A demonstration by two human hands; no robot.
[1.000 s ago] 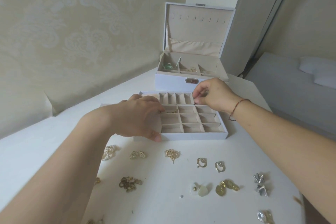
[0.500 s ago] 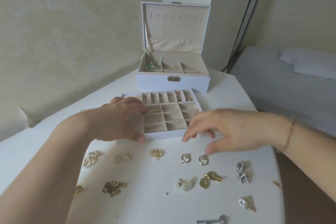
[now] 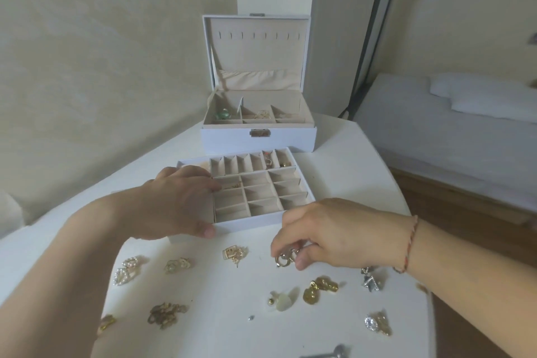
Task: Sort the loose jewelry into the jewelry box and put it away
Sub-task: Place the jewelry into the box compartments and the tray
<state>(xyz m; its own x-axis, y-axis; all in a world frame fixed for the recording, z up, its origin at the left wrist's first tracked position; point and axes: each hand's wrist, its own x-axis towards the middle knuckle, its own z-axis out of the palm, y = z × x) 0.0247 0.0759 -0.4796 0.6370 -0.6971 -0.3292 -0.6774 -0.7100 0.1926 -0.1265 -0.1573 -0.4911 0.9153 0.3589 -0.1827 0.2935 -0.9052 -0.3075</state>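
Earrings (image 3: 286, 258): 2, seemingly gold-and-silver hoops

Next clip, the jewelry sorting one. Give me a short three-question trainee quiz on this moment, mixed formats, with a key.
1. True or false: the jewelry box behind the tray stands with its lid closed.
2. Multiple choice: the right hand is pinching A) the green piece in the box, B) a pair of gold hoop earrings on the table, C) the silver star earrings.
3. Fill in: the left hand rests on the left side of the divided ____.

Key: 1 false; 2 B; 3 tray.
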